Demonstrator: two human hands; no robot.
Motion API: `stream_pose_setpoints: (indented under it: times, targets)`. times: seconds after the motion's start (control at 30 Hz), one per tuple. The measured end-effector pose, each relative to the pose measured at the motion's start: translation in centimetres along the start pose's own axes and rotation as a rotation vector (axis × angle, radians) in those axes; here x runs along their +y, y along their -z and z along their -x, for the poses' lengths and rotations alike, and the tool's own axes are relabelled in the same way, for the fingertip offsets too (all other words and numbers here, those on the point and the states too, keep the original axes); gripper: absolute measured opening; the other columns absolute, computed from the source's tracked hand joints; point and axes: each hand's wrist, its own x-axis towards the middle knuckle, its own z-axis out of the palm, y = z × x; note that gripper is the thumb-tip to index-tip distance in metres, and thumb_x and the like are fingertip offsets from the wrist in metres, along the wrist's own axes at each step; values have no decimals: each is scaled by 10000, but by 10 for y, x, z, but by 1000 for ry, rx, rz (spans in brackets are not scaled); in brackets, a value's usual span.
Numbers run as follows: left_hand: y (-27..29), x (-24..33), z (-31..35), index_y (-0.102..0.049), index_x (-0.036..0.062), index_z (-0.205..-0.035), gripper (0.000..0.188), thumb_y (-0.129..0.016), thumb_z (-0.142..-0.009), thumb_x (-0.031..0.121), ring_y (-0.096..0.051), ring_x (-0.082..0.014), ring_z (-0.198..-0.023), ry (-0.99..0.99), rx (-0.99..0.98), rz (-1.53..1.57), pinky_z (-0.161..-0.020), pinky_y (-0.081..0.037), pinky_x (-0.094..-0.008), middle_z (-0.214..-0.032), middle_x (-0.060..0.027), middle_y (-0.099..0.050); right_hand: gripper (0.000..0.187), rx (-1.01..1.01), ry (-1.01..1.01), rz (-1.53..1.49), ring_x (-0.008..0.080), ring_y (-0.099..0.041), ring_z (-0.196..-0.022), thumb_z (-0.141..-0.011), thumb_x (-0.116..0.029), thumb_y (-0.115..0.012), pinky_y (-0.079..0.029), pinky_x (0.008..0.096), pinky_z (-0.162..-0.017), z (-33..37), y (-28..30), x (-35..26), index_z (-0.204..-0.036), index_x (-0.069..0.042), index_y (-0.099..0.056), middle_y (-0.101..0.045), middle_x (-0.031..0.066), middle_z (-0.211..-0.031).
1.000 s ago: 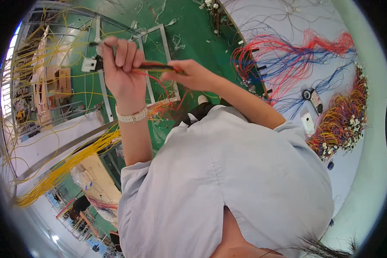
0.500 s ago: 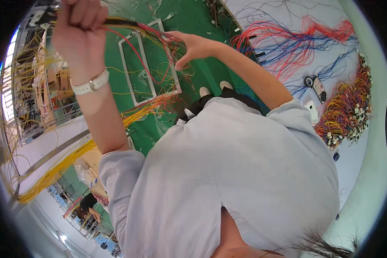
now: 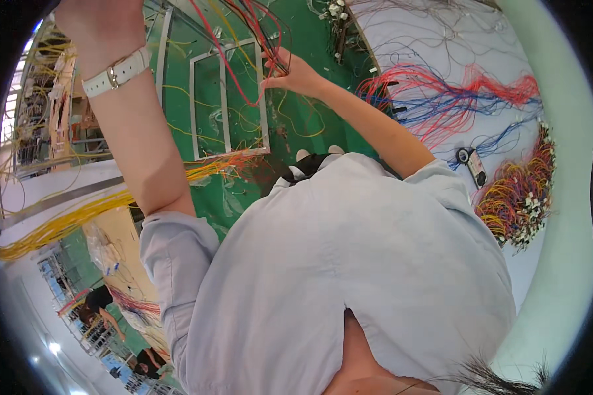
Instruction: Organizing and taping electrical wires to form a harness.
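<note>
My right hand (image 3: 295, 74) closes its thumb and fingers round a bundle of wires (image 3: 262, 34), with red, yellow and dark strands, near the top centre. The bundle runs up out of the picture, and one red strand loops down beside the hand. At the upper left, my left hand (image 3: 105, 23) is cut off by the top edge, so its fingers are hidden. A white-banded watch (image 3: 115, 76) circles that wrist.
A metal frame (image 3: 267, 131) stands over the green floor. Yellow wires (image 3: 66, 220) hang over a rail at left. Red and blue wires (image 3: 454, 99), a tape roll (image 3: 463, 156) and a coiled wire heap (image 3: 517, 191) lie on the white table at right. Two people (image 3: 100, 299) work at lower left.
My left hand has moved up and left, its fingers leaving the picture. My right hand, with fingers spread before, has closed round the wires, a little lower.
</note>
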Motion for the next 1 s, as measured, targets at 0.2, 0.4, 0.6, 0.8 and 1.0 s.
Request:
stream_pose_setpoints:
  times: [0.2, 0.4, 0.6, 0.8, 1.0]
  targets:
    - [-12, 0, 14, -314, 96, -724, 303, -293, -1020, 153, -223, -77, -491, -1, 180, -308, -496, -257, -223, -620, 36, -246, 268, -494, -464, -525, 93, -587, -656, -863, -288, -681, -494, 274, -697, 18, 29, 9, -920, -37, -604, -595, -1, -688]
    - [228, 35, 38, -296, 137, -637, 335, -397, -956, 157, -172, -84, -461, 503, 136, 288, -445, -167, -258, -548, 47, -196, 326, -433, -532, -1218, 57, -285, -430, -981, -334, -452, -310, 204, -464, 74, 135, 55, -713, -149, -450, -282, -101, -522]
    - [170, -129, 157, -624, 46, -913, 304, -476, -978, 304, -381, -71, -567, 512, 302, -518, -502, -290, -235, -637, 42, -436, 281, 137, -507, -1298, 117, -348, -430, -965, -280, -462, -268, 264, -393, 58, 114, 65, -725, -135, -456, -345, -32, -536]
    - [64, -211, 197, -526, -63, -1201, 384, -342, -1011, 215, -564, -274, -1095, 876, 249, 341, -967, -428, -402, -1191, -154, -588, 263, 201, -179, 26, 359, -611, -738, -924, -201, -497, -475, 400, -658, 35, 20, -40, -805, -5, -625, -619, 194, -788]
    - [55, -176, 128, -436, 98, -793, 329, -283, -1030, 268, -372, -128, -609, 571, 235, 381, -724, -390, -323, -665, 28, -320, 582, 305, 56, 177, 289, -600, -963, -757, -356, -752, -461, 394, -830, 32, 43, -44, -1145, 13, -524, -592, 166, -1082]
